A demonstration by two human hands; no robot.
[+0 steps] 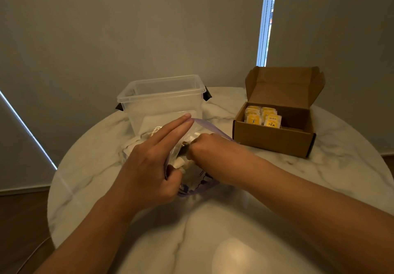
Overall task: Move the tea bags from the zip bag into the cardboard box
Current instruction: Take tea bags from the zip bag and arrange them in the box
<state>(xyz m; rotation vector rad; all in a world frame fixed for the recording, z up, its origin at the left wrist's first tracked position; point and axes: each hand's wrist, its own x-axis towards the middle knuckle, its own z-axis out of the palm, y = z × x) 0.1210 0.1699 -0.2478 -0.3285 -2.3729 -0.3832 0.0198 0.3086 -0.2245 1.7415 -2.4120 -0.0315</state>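
The zip bag [193,174] lies open near the middle of the marble table [213,231], pale tea bags [180,163] showing through its clear plastic. The left hand [147,167] holds the bag's mouth: its fingers lie straight along the purple rim while the thumb pinches the edge. The right hand [210,146] reaches inside the bag; its fingers are hidden, so its grip cannot be told. Just behind the bag stands a clear plastic tub [162,101]. To the right of the bag sits the cardboard box [273,140], lid up, with yellow tea packets [263,117] in its left part.
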